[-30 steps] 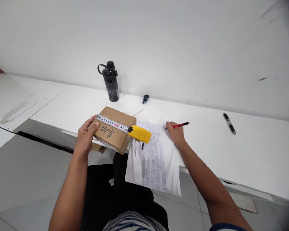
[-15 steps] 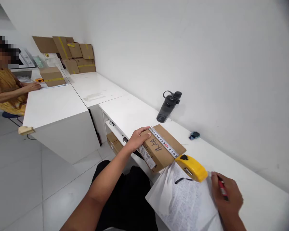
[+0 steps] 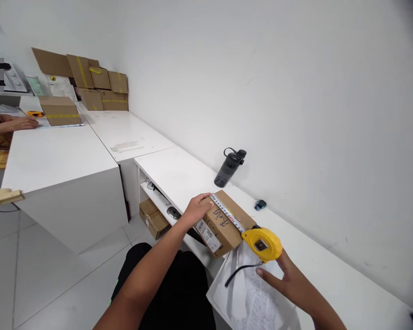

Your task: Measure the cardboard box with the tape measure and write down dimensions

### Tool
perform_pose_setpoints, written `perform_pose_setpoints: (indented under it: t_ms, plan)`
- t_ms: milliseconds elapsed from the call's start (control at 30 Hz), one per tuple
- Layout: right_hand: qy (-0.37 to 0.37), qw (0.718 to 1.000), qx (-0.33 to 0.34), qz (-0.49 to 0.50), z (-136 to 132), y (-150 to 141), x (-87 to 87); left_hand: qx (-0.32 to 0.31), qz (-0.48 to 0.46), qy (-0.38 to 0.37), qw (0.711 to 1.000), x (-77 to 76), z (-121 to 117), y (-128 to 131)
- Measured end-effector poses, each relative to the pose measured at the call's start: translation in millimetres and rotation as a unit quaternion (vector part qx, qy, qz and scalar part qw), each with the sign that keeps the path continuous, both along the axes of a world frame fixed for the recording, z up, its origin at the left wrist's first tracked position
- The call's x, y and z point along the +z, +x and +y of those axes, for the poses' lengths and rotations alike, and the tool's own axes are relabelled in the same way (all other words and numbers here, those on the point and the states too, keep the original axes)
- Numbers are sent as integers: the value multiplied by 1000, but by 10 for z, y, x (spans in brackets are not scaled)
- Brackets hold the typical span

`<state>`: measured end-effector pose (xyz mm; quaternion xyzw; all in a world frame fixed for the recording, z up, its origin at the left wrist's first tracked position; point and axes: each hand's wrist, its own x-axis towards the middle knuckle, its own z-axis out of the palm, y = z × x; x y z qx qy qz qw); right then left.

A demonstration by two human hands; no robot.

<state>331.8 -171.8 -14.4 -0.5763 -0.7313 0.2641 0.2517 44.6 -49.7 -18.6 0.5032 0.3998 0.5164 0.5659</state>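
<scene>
My left hand [image 3: 198,209] grips the far-left end of a brown cardboard box [image 3: 234,233], its thumb on top beside the end of a metal tape blade [image 3: 225,211]. The blade lies along the box top, over handwritten marks; a white label is on the box's side. At the near-right end of the box is the yellow tape measure case [image 3: 262,244], with a black strap hanging from it. My right hand [image 3: 285,277] has its fingers behind the case, mostly hidden, and its thumb below it. Under both lie sheets of white paper [image 3: 258,293] with handwriting.
On my bench a dark water bottle [image 3: 230,168] stands by the wall, near a small dark watch-like object [image 3: 260,204]. A cardboard box [image 3: 154,218] sits below the shelf. To the left, another person's hand [image 3: 25,123] rests near a box [image 3: 60,112]. Several boxes [image 3: 103,85] are stacked beyond.
My right hand has moved left to the tape measure, and the red pen no longer shows in it. The yellow case has turned and its strap swung down. The view has shifted right.
</scene>
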Motion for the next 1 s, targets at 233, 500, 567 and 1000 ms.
perform_pose_setpoints:
  t_ms: [233, 500, 567, 1000]
  plan:
    - [50, 994, -83, 45, -70, -455, 238, 2, 21, 18, 1000, -19, 30, -7]
    - [177, 977, -103, -60, 158, -848, 238, -1, 13, 28, 1000, -60, 68, -10]
    - [167, 977, -105, -80, 315, -930, 345, -4, 7, 26, 1000, -48, 56, -22]
    - [177, 954, -87, -227, 1183, -1503, 727, 46, -32, 61, 997, -87, 29, 32]
